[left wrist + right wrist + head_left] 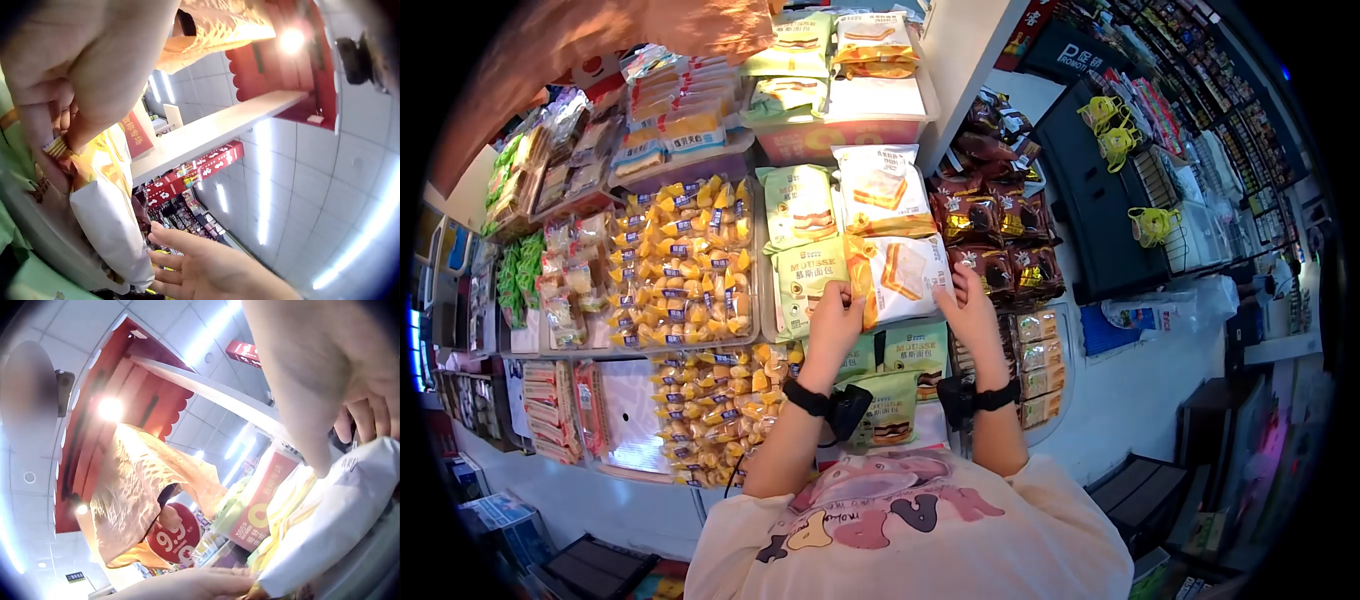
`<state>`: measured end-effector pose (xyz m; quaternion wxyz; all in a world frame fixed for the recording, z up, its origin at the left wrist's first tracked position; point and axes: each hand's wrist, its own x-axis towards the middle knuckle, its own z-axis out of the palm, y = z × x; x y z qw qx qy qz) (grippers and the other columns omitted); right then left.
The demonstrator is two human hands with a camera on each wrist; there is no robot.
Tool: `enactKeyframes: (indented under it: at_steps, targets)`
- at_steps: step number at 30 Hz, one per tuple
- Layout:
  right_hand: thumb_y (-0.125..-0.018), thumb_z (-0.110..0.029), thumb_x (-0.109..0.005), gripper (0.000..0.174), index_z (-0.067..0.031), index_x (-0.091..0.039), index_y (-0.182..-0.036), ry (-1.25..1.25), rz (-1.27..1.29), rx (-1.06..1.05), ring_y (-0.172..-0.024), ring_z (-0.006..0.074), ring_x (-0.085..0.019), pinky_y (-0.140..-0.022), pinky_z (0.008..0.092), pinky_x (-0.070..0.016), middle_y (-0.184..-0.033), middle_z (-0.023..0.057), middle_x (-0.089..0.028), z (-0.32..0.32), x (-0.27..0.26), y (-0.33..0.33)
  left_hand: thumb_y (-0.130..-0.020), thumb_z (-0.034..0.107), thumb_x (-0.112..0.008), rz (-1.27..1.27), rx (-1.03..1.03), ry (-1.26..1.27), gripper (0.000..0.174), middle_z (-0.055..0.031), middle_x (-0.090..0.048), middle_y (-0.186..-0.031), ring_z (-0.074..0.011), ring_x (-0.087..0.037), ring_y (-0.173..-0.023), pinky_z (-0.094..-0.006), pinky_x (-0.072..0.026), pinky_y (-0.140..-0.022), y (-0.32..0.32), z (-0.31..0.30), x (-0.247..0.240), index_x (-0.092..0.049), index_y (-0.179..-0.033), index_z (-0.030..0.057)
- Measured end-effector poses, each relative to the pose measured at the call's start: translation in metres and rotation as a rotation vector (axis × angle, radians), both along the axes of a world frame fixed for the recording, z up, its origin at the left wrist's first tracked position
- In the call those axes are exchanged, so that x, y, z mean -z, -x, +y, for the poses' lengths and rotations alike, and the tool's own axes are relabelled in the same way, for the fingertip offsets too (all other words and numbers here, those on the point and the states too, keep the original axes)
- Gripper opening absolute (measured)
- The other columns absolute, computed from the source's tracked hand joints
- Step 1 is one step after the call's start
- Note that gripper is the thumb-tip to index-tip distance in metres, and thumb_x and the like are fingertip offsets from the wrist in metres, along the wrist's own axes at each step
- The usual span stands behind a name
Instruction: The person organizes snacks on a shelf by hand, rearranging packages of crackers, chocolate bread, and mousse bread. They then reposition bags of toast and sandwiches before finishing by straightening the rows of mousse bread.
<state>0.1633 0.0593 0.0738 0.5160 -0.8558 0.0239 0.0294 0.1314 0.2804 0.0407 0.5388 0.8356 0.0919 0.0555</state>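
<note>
White-orange plastic bread packet (903, 275), sandwich picture printed on front.

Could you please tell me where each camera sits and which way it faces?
Head: on the head, facing forward and down at snack shelving; both forearms show, with the left hand and right hand gripping a sandwich packet.
Left wrist: on the left wrist, facing up to the ceiling; the left hand is close, the right hand below.
Right wrist: on the right wrist, also facing up; the right hand is close, the left hand below.
Shared: both wrist views show the sandwich packet and the ceiling.
</note>
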Motion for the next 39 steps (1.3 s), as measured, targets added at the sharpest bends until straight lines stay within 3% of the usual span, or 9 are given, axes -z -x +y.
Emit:
enactKeyframes:
  at_steps: [4,10,15,25,27,28,32,35,39]
  targets:
    - [-0.084,-0.021,-0.068,0.055,-0.0029,-0.046,-0.131,0.129,-0.072,-0.019,-0.107,0.0297,-0.061,-0.087,0.0378,-0.0486,-0.116,0.0196,-0.061,0.010,-0.001,0.006,-0.083,0.017,-0.067,0.159,0.060,-0.535,0.045,-0.0205,-0.057,-0.108,-0.0283,-0.062,-0.084,-0.0358,-0.0514,-0.075,0.006,-0.021,-0.071,-0.050,-0.120,-0.0020]
    - [-0.087,-0.015,-0.065,0.046,-0.0039,-0.050,-0.129,0.075,-0.112,0.028,-0.104,0.0293,-0.063,-0.083,0.0380,-0.0506,-0.115,0.0193,-0.062,0.015,0.010,0.011,-0.079,0.020,-0.070,-0.087,0.305,-0.854,0.069,-0.0251,-0.039,-0.140,-0.0366,-0.043,-0.126,-0.0385,-0.0418,-0.099,0.016,-0.022,-0.068,-0.038,-0.137,-0.0011]
    - [-0.089,-0.014,-0.062,0.043,-0.0025,-0.051,-0.129,0.036,-0.136,0.038,-0.102,0.0291,-0.064,-0.081,0.0369,-0.0515,-0.113,0.0191,-0.063,0.017,0.011,0.011,-0.075,0.020,-0.074,-0.109,0.307,-0.905,0.076,-0.0249,-0.035,-0.144,-0.0376,-0.038,-0.131,-0.0415,-0.0356,-0.105,0.006,-0.021,-0.022,-0.037,-0.139,0.0007]
    - [-0.088,-0.020,-0.065,0.040,-0.0030,-0.056,-0.123,0.093,-0.228,0.115,-0.108,0.0280,-0.058,-0.088,0.0361,-0.0485,-0.116,0.0152,-0.061,0.001,-0.004,0.019,-0.067,0.025,-0.082,-0.079,0.292,-0.686,0.090,-0.0243,-0.039,-0.140,-0.0376,-0.044,-0.125,-0.0406,-0.0399,-0.102,0.019,0.001,-0.072,-0.034,-0.138,-0.0015]
    - [-0.088,-0.019,-0.064,0.032,-0.0020,-0.061,-0.115,0.097,-0.269,0.131,-0.106,0.0279,-0.059,-0.087,0.0353,-0.0487,-0.115,0.0141,-0.061,-0.006,-0.018,0.022,-0.071,0.026,-0.079,-0.151,0.180,-0.571,0.072,-0.0221,-0.054,-0.122,-0.0342,-0.055,-0.109,-0.0397,-0.0461,-0.089,0.022,0.007,-0.084,-0.046,-0.129,0.0002]
    - [-0.089,-0.017,-0.063,0.018,0.0007,-0.067,-0.090,0.074,-0.336,0.174,-0.097,0.0251,-0.062,-0.079,0.0338,-0.0498,-0.105,0.0128,-0.065,-0.007,-0.019,0.021,-0.072,0.026,-0.078,-0.185,0.121,-0.513,0.063,-0.0210,-0.061,-0.113,-0.0325,-0.060,-0.100,-0.0393,-0.0492,-0.083,0.022,0.011,-0.089,-0.051,-0.124,0.0011]
    - [-0.092,-0.017,-0.059,0.037,0.0026,-0.060,-0.062,0.068,-0.158,0.210,-0.063,0.0159,-0.059,-0.060,0.0299,-0.0459,-0.070,0.0065,-0.064,-0.014,-0.046,0.031,-0.085,0.025,-0.065,-0.087,0.006,-0.501,0.020,-0.0158,-0.056,-0.056,-0.0359,-0.056,-0.053,-0.0449,-0.0465,-0.059,0.023,0.039,-0.087,-0.060,-0.080,0.0057]
    - [-0.095,-0.019,-0.057,0.035,0.0018,-0.061,-0.067,-0.015,-0.037,0.190,-0.054,0.0115,-0.053,-0.055,0.0266,-0.0429,-0.063,0.0040,-0.060,-0.007,-0.061,0.036,-0.089,0.022,-0.060,-0.030,-0.084,-0.525,0.016,-0.0156,-0.057,-0.058,-0.0370,-0.055,-0.053,-0.0449,-0.0472,-0.060,0.023,0.057,-0.076,-0.060,-0.085,0.0059]
    - [-0.096,-0.017,-0.053,0.018,-0.0022,-0.059,-0.105,-0.172,-0.135,0.136,-0.052,0.0093,-0.050,-0.054,0.0236,-0.0417,-0.061,0.0027,-0.058,0.013,-0.053,0.037,-0.089,0.014,-0.055,-0.100,-0.126,-0.470,0.019,-0.0192,-0.062,-0.085,-0.0360,-0.060,-0.086,-0.0463,-0.0466,-0.075,0.024,0.072,-0.070,-0.058,-0.106,0.0048]
